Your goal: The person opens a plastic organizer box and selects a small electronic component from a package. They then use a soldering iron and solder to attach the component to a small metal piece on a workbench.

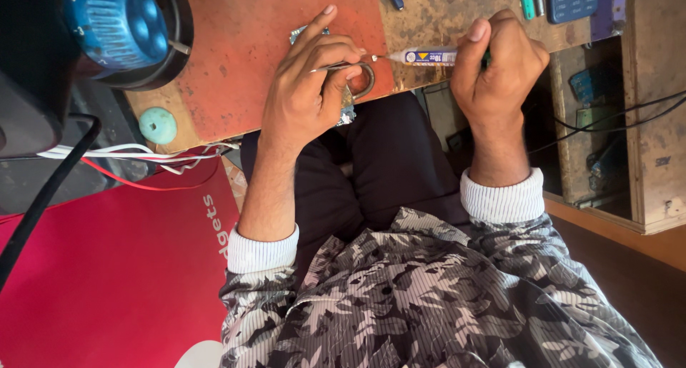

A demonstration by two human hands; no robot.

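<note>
My left hand pinches thin metal tweezers over a small circuit board, which lies at the front edge of an orange-red mat. A metal ring shows beside my fingers. My right hand is closed around a small white tube with a blue and yellow label. The tube's fine nozzle points left, and its tip almost meets the tweezers' tip. Most of the board is hidden under my left hand.
A blue round device in a black housing stands at the top left. A teal disc and white and red wires lie near the bench edge. A blue keypad device sits at the top right. Wooden shelves with black cables are at the right.
</note>
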